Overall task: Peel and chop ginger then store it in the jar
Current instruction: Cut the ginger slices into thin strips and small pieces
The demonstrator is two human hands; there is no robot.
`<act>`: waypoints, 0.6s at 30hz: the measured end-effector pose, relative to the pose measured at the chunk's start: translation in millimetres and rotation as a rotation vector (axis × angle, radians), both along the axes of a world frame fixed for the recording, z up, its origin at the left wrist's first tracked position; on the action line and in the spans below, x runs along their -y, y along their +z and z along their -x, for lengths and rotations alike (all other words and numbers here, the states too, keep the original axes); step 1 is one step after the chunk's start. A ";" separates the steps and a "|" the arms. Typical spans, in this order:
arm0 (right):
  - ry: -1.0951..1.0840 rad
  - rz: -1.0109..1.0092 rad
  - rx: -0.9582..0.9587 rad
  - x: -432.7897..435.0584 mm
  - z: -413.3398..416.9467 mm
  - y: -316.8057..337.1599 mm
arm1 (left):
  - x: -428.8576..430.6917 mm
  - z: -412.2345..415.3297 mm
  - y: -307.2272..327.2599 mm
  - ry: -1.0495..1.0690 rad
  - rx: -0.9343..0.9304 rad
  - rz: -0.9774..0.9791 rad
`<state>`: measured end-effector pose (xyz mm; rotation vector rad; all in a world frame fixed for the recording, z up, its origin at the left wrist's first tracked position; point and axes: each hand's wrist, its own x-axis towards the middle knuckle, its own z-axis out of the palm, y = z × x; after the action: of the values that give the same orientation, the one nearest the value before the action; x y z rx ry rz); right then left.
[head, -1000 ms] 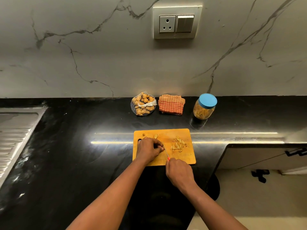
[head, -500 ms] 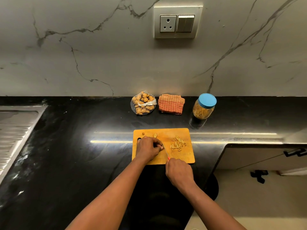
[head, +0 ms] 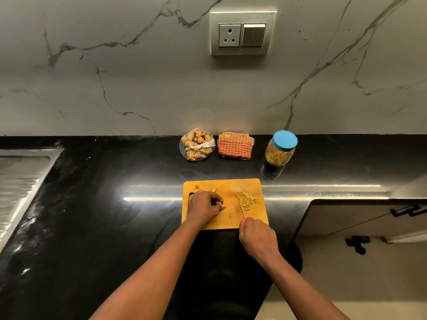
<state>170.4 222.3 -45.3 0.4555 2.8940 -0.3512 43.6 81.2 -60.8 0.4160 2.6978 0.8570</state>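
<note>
"Left hand (head: 204, 207) sits bunched on the cutting board (head: 231, 188), fingers curled under. I can't tell from here whether a bit of ginger is pinched beneath them."

"Probably steadying the next piece, with the fingertips tucked away from the blade. And the right hand (head: 257, 239)?"

"Wrapped round the handle of the knife (head: 240, 206), with the blade lying against the chopped ginger (head: 247, 199) on the right side of the board. A second ago that blade was up by the left fingers, cutting. Now it has swung right to the heap — pushing the fresh strips aside, I'd say, to clear room."

"And the jar (head: 280, 148)?"

"Behind the board, off to the right, blue lid on and some pale strips already inside — handy for filling later. The net bag of ginger (head: 196, 144) and the folded cloth (head: 235, 146) sit by the wall, same as before. A couple of scraps (head: 214, 188) lie near the board's far edge."
</note>
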 end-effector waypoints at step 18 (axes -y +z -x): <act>0.047 0.110 -0.046 25.9 6.5 -0.2 | 1.8 -1.3 -6.2 0.014 -0.007 -0.060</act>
<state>163.9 196.4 -45.4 0.3659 2.9057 -0.5169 45.0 79.4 -67.1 0.4146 2.6900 0.9447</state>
